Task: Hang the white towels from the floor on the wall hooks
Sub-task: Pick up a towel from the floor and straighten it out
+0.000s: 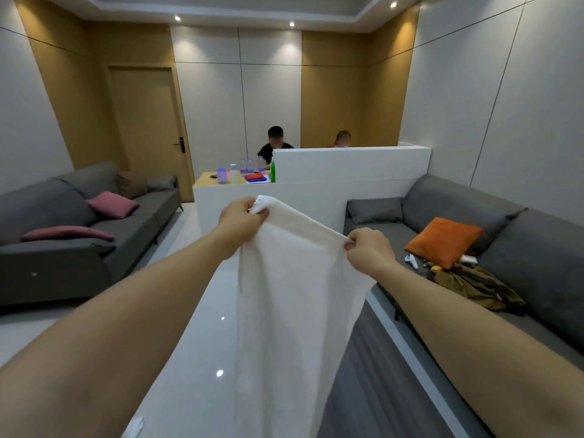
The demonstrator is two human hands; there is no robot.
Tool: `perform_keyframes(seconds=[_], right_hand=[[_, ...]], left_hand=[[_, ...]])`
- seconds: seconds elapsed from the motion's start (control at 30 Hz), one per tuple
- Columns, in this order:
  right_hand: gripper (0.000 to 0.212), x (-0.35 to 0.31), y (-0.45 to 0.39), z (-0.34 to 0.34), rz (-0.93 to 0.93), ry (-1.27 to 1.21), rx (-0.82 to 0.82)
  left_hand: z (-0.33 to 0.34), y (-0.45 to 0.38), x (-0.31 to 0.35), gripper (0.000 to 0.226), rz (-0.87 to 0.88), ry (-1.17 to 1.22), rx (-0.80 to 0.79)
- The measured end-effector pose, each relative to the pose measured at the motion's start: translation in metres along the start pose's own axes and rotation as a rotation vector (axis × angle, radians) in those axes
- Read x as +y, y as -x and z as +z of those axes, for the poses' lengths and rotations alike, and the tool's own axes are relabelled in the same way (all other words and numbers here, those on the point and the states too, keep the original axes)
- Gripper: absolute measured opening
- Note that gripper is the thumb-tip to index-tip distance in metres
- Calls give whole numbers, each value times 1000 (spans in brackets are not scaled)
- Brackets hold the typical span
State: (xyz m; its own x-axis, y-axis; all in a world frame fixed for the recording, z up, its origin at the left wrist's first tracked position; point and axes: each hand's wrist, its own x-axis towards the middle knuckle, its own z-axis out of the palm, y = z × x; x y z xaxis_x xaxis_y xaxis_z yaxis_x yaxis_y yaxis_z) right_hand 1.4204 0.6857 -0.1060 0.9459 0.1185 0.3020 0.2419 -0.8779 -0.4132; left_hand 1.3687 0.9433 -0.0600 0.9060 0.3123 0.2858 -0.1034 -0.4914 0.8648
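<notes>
A white towel (294,311) hangs in front of me, stretched out by its top edge at chest height. My left hand (241,218) pinches its upper left corner. My right hand (368,249) pinches the upper right corner, a little lower and nearer to me. The cloth drops straight down out of the bottom of the view. A small piece of white cloth (134,426) shows on the floor at the bottom left. No wall hooks are in view.
A grey sofa (79,235) with pink cushions lines the left wall. Another grey sofa (521,257) on the right carries an orange cushion (444,241) and clothes. Ahead stands a white partition (347,172) with a counter of bottles; two people sit behind it. A wooden door (148,128) is back left.
</notes>
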Motion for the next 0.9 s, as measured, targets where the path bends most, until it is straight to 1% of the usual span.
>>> perform_keyframes(seconds=[0.1,0.17,0.2,0.27,0.3,0.33,0.37,0.4,0.43,0.47,0.5,0.57,0.63,0.67,0.77,0.9], right_hand=[[20,3,-31,18,-81,-34,119],[30,2,-56,31,-132,-85,119],[35,2,-72,37,-158,-127,76],[45,-1,-108,50,-197,-222,-78],[48,-2,-124,55,-207,-236,-174],[46,-5,-146,63,-215,-213,-269],[39,-7,-168,72,-215,-147,-346],[32,-10,-194,83,-204,-52,-395],[28,-13,-218,95,-186,57,-401],[27,-16,-239,104,-166,154,-369],[28,-19,-263,114,-137,226,-304],[30,-27,-306,129,-76,317,-122],[30,-33,-341,134,-59,345,51],[29,-36,-358,134,-64,331,110],[30,-35,-390,128,-96,297,180],[27,-17,-408,123,-203,301,204]], left_hand=[[2,-33,-22,23,-23,-27,86],[2,-60,-41,21,-40,-43,105],[1,-76,-52,17,-47,-55,112],[0,-115,-79,5,-63,-100,135],[0,-132,-92,7,-72,-121,144],[1,-153,-107,11,-89,-133,146],[2,-173,-119,14,-104,-140,151],[3,-196,-132,15,-117,-151,155],[4,-217,-142,16,-133,-166,158],[6,-235,-150,17,-146,-179,162],[6,-259,-156,18,-159,-186,160],[4,-303,-160,16,-167,-182,155],[2,-341,-157,15,-149,-180,165],[0,-359,-154,14,-137,-176,175],[-1,-399,-143,17,-106,-156,209],[10,-421,-140,25,-62,-170,226]])
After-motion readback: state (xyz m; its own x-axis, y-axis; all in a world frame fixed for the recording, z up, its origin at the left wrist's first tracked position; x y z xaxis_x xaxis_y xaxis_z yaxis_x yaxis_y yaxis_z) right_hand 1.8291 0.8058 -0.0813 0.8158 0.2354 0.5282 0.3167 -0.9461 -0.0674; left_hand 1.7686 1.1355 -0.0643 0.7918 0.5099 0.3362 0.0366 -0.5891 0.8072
